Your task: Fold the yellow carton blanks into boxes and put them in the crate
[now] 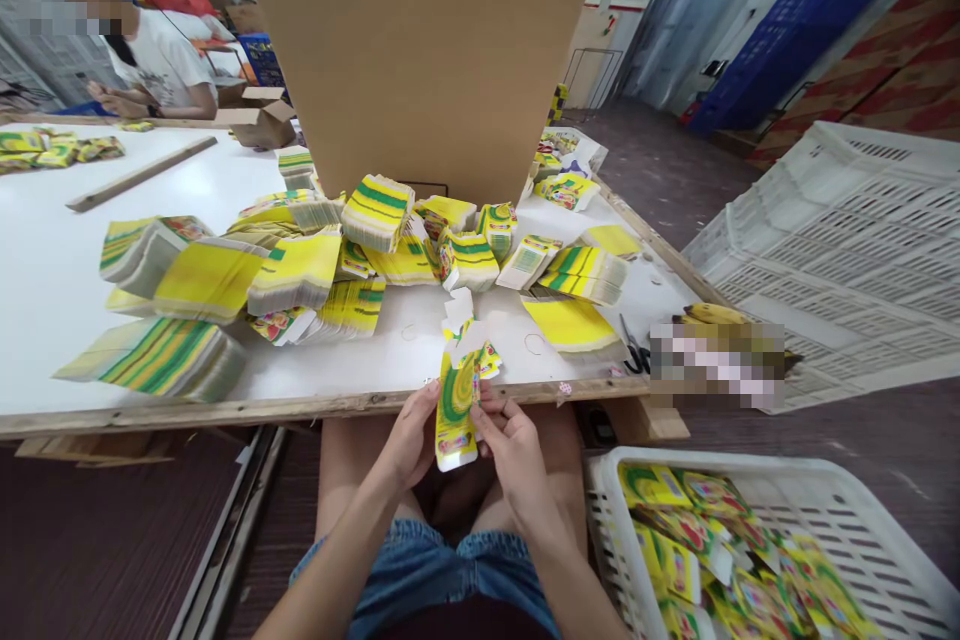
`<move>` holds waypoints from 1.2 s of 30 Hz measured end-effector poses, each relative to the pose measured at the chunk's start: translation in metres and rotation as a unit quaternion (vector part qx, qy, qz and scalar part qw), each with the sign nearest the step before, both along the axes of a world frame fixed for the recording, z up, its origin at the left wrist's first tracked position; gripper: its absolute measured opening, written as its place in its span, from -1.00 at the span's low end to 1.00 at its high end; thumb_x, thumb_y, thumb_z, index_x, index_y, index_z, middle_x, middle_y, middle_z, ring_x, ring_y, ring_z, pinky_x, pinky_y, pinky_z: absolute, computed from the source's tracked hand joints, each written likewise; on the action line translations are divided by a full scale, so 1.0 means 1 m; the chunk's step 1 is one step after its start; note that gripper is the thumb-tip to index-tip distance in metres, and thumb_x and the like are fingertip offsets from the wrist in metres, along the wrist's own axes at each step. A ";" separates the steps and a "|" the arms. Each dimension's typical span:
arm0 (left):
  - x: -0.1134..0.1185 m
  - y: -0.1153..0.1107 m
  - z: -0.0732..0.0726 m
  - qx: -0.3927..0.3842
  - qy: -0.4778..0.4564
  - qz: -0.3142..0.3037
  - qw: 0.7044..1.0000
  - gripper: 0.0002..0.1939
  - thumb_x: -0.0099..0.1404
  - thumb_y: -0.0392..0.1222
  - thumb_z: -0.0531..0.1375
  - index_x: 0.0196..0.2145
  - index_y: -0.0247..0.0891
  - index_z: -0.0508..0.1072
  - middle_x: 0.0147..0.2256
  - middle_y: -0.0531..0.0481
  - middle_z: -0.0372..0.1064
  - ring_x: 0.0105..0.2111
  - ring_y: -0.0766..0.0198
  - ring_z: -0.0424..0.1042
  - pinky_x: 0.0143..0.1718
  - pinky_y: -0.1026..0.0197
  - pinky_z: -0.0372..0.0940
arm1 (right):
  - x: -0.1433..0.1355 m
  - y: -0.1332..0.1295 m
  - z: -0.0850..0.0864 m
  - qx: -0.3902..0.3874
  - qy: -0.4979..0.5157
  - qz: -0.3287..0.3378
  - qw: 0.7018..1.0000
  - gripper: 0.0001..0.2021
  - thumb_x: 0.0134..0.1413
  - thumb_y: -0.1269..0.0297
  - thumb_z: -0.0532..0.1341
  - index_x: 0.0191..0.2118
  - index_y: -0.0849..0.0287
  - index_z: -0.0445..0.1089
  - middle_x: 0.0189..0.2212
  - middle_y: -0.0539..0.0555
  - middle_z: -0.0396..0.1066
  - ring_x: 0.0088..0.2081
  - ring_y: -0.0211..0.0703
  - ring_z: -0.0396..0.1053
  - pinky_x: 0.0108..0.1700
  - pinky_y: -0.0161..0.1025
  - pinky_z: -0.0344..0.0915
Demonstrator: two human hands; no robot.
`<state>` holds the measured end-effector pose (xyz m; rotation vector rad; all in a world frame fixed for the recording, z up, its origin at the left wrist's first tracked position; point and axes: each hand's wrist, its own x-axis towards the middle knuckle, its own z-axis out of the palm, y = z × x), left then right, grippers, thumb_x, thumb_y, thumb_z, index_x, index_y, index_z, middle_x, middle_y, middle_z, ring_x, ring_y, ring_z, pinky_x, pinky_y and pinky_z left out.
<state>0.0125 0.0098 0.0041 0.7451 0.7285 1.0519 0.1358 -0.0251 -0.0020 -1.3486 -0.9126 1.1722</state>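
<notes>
Just over the table's front edge, a yellow and green printed carton (456, 410) is held between my hands, its white end flap pointing toward me. My left hand (409, 440) grips its left side. Fingers of my right hand (508, 435) pinch its right edge; some fingertips are hidden behind it. Beyond its far end, another small carton with white flaps (459, 312) lies on the white tabletop. Bundles of flat yellow and green cartons (296, 270) are heaped across the table in front of me.
A tall brown cardboard sheet (427, 50) stands behind the heap. Black scissors (636, 352) and bananas (712, 315) lie at the right edge. A white basket (622, 480) of cartons is at my right, stacked white crates (847, 250) beyond. A co-worker (169, 65) sits at far left.
</notes>
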 end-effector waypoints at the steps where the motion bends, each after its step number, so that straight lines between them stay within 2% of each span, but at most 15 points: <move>1: -0.001 -0.002 0.003 -0.041 -0.035 0.001 0.999 -0.51 0.24 0.13 0.19 -0.14 -0.39 0.53 -0.23 -0.22 0.59 -0.14 -0.03 0.54 -0.06 0.02 0.40 | 0.001 -0.003 0.003 0.003 -0.027 -0.002 1.000 -0.70 0.00 0.01 0.28 -0.39 0.16 0.35 -0.47 0.10 0.50 -0.50 -0.11 0.40 -0.45 -0.19 0.32; 3: -0.005 -0.005 0.009 -0.091 -0.067 0.002 0.994 -0.55 0.22 0.08 0.22 -0.17 -0.42 0.53 -0.28 -0.22 0.59 -0.19 -0.02 0.56 -0.12 0.05 0.44 | 0.007 -0.007 0.013 0.039 -0.135 -0.024 0.990 -0.78 0.05 0.10 0.28 -0.42 0.15 0.39 -0.44 0.10 0.49 -0.40 -0.06 0.41 -0.31 -0.14 0.34; 5: -0.008 -0.007 0.013 -0.115 -0.068 -0.010 0.991 -0.54 0.20 0.07 0.24 -0.17 -0.44 0.51 -0.32 -0.22 0.60 -0.27 0.01 0.58 -0.21 0.09 0.46 | 0.014 -0.008 0.025 0.119 -0.262 -0.040 0.957 -0.87 0.13 0.21 0.23 -0.32 0.15 0.45 -0.30 0.14 0.50 -0.20 0.02 0.41 -0.11 -0.06 0.32; 6: -0.010 -0.008 0.014 -0.124 -0.063 -0.019 0.990 -0.53 0.18 0.08 0.26 -0.17 -0.43 0.51 -0.34 -0.21 0.60 -0.32 0.03 0.59 -0.27 0.12 0.47 | 0.018 -0.008 0.031 0.164 -0.309 -0.031 0.936 -0.87 0.17 0.26 0.20 -0.21 0.14 0.45 -0.19 0.16 0.49 -0.09 0.04 0.38 -0.01 -0.03 0.28; 8: -0.011 -0.010 0.015 -0.130 -0.049 -0.029 0.990 -0.51 0.11 0.11 0.30 -0.21 -0.42 0.51 -0.39 -0.18 0.60 -0.44 0.09 0.58 -0.40 0.18 0.46 | 0.022 -0.005 0.039 0.231 -0.352 0.024 0.907 -0.73 0.19 0.36 0.16 0.00 0.11 0.38 0.01 0.15 0.42 0.08 0.03 0.28 0.13 0.01 0.18; 10: -0.012 -0.013 0.015 -0.125 -0.031 -0.028 0.991 -0.50 0.05 0.12 0.35 -0.26 -0.41 0.52 -0.45 -0.15 0.58 -0.53 0.15 0.55 -0.51 0.24 0.42 | 0.024 -0.001 0.041 0.249 -0.365 0.077 0.894 -0.67 0.20 0.41 0.14 0.07 0.08 0.33 0.02 0.12 0.41 0.08 0.00 0.28 0.14 -0.01 0.19; 13: -0.013 -0.015 0.016 -0.122 -0.010 -0.017 0.992 -0.51 -0.01 0.10 0.39 -0.31 -0.41 0.52 -0.54 -0.09 0.55 -0.60 0.19 0.51 -0.57 0.28 0.36 | 0.024 0.002 0.038 0.236 -0.361 0.097 0.897 -0.72 0.21 0.39 0.15 0.02 0.06 0.36 -0.08 0.11 0.44 0.01 0.00 0.33 0.06 -0.02 0.27; 16: -0.016 -0.016 0.016 -0.138 -0.002 -0.018 0.990 -0.51 0.02 0.12 0.36 -0.27 -0.39 0.51 -0.52 -0.08 0.55 -0.56 0.16 0.52 -0.55 0.27 0.35 | 0.024 0.002 0.034 0.243 -0.371 0.090 0.891 -0.65 0.20 0.40 0.14 0.10 0.06 0.31 0.06 0.15 0.36 0.11 0.03 0.25 0.15 0.03 0.20; 19: -0.020 -0.017 0.015 -0.142 0.002 -0.052 0.989 -0.45 0.10 0.19 0.27 -0.16 -0.37 0.49 -0.46 -0.11 0.57 -0.48 0.11 0.54 -0.51 0.25 0.33 | 0.025 0.001 0.033 0.248 -0.375 0.110 0.887 -0.61 0.20 0.42 0.14 0.14 0.04 0.27 0.12 0.12 0.32 0.15 0.03 0.21 0.19 0.05 0.14; 24: -0.022 -0.017 0.014 -0.132 0.031 -0.115 0.984 -0.38 0.14 0.26 0.18 -0.21 -0.43 0.52 -0.44 -0.25 0.55 -0.48 0.11 0.52 -0.55 0.26 0.27 | 0.025 0.000 0.038 0.208 -0.326 0.115 0.915 -0.75 0.17 0.41 0.17 -0.02 0.09 0.33 -0.08 0.13 0.35 0.01 -0.01 0.29 0.06 -0.06 0.25; 29: -0.025 -0.017 0.016 -0.110 0.033 -0.140 0.983 -0.42 0.14 0.25 0.19 -0.34 -0.45 0.54 -0.47 -0.25 0.53 -0.49 0.16 0.50 -0.51 0.26 0.29 | 0.025 0.004 0.043 0.178 -0.295 0.136 0.929 -0.94 0.12 0.39 0.20 -0.30 0.13 0.28 -0.27 0.06 0.29 -0.18 -0.08 0.30 -0.12 -0.15 0.28; 33: -0.026 -0.018 0.014 -0.082 0.050 -0.126 0.987 -0.54 0.10 0.14 0.28 -0.37 -0.42 0.55 -0.51 -0.16 0.52 -0.53 0.18 0.49 -0.49 0.25 0.32 | 0.027 0.007 0.043 0.185 -0.272 0.163 0.930 -0.82 0.13 0.32 0.20 -0.44 0.11 0.18 -0.38 0.01 0.25 -0.27 -0.13 0.27 -0.20 -0.20 0.26; 35: -0.024 -0.019 0.012 -0.084 0.048 -0.098 0.990 -0.57 0.09 0.10 0.32 -0.34 -0.39 0.55 -0.53 -0.11 0.53 -0.57 0.22 0.47 -0.47 0.25 0.34 | 0.026 0.007 0.041 0.189 -0.260 0.151 0.935 -0.85 0.14 0.30 0.20 -0.41 0.11 0.21 -0.35 0.03 0.28 -0.25 -0.12 0.28 -0.17 -0.19 0.26; 36: -0.022 -0.019 0.011 -0.084 0.048 -0.081 0.992 -0.58 0.08 0.09 0.33 -0.32 -0.38 0.56 -0.53 -0.09 0.53 -0.57 0.23 0.47 -0.47 0.25 0.34 | 0.025 0.006 0.038 0.186 -0.256 0.125 0.940 -0.90 0.12 0.28 0.22 -0.34 0.12 0.26 -0.28 0.06 0.31 -0.22 -0.11 0.29 -0.14 -0.18 0.27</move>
